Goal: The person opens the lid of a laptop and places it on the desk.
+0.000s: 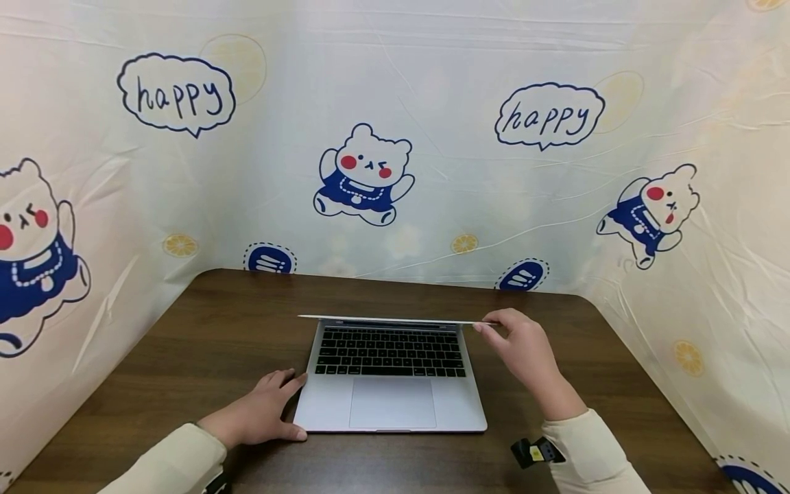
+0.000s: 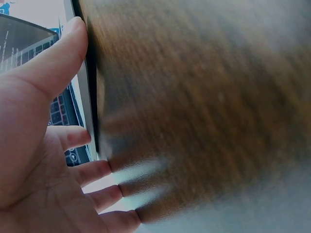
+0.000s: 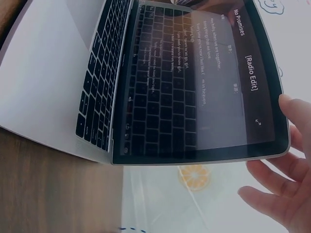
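A silver laptop (image 1: 393, 403) lies on the brown table, its black keyboard (image 1: 391, 352) facing me. Its lid is raised and seen nearly edge-on from the head. In the right wrist view the lit screen (image 3: 214, 127) shows lines of text and mirrors the keys. My right hand (image 1: 524, 346) pinches the lid's right corner, thumb on the screen side and fingers behind. At the base's left edge, my left hand (image 1: 262, 410) rests with fingers spread, thumb near the front corner and index finger farther back along the side.
The wooden table (image 1: 234, 315) has rounded far corners. Behind it and at both sides hangs a pale cloth (image 1: 432, 68) printed with bears, orange slices and "happy" bubbles. A dark strap with a small device (image 1: 537, 453) sits at my right sleeve.
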The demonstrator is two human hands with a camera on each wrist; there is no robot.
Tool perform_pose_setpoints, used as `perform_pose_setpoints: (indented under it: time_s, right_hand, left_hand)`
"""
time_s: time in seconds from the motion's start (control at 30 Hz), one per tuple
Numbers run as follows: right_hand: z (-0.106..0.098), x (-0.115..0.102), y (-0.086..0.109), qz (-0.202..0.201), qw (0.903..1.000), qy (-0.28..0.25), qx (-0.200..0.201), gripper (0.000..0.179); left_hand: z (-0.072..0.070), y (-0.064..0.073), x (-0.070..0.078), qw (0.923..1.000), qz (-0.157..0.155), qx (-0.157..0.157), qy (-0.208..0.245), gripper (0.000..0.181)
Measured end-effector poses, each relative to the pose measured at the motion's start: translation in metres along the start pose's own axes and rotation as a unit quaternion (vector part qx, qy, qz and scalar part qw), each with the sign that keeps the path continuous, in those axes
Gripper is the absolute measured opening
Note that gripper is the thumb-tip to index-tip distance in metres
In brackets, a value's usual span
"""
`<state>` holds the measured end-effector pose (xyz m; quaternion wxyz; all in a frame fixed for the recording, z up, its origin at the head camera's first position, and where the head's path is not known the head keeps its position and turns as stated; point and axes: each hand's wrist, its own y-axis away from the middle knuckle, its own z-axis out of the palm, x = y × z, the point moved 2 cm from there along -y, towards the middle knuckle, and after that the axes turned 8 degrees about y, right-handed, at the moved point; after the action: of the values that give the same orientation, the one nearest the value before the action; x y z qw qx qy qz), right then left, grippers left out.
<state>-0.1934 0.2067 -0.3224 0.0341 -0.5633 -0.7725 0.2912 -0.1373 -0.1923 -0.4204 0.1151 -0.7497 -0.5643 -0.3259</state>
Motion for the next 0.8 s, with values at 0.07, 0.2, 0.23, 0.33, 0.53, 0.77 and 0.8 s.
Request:
perform_pose_setpoints:
  time_s: [0.07, 0.2, 0.23, 0.33, 0.53, 0.77, 0.8]
  right_hand:
    - [0.0, 0.0, 0.0, -0.001, 1.0, -0.002, 0.005, 0.016]
    - [0.0, 0.0, -0.001, 0.002, 0.9999, -0.007, 0.011, 0.017]
    - [0.0, 0.0, -0.002, 0.003, 0.9999, -0.007, 0.012, 0.018]
    - [0.002, 0.001, -0.004, 0.009, 0.9999, -0.006, 0.012, 0.019]
    - [0.003, 0.001, -0.006, 0.017, 0.9997, -0.009, 0.016, 0.021]
    - [0.003, 0.001, -0.01, 0.021, 0.9993, -0.015, 0.025, 0.021]
    - [0.004, 0.001, -0.011, 0.021, 0.9993, -0.015, 0.027, 0.021]
  left_hand:
    - [0.0, 0.001, 0.001, 1.0, 0.002, -0.001, 0.001, 0.096]
    - [-0.001, 0.001, 0.002, 1.0, 0.004, -0.001, 0.002, 0.095]
    - [-0.001, 0.002, 0.002, 1.0, 0.004, -0.001, 0.002, 0.095]
    - [0.0, 0.001, 0.001, 1.0, 0.007, 0.001, -0.001, 0.095]
    - [0.001, 0.001, -0.001, 1.0, 0.007, 0.004, -0.006, 0.096]
    - [0.0, 0.002, 0.001, 1.0, 0.001, 0.004, 0.0, 0.096]
    - [0.0, 0.002, 0.001, 1.0, 0.001, 0.005, -0.001, 0.096]
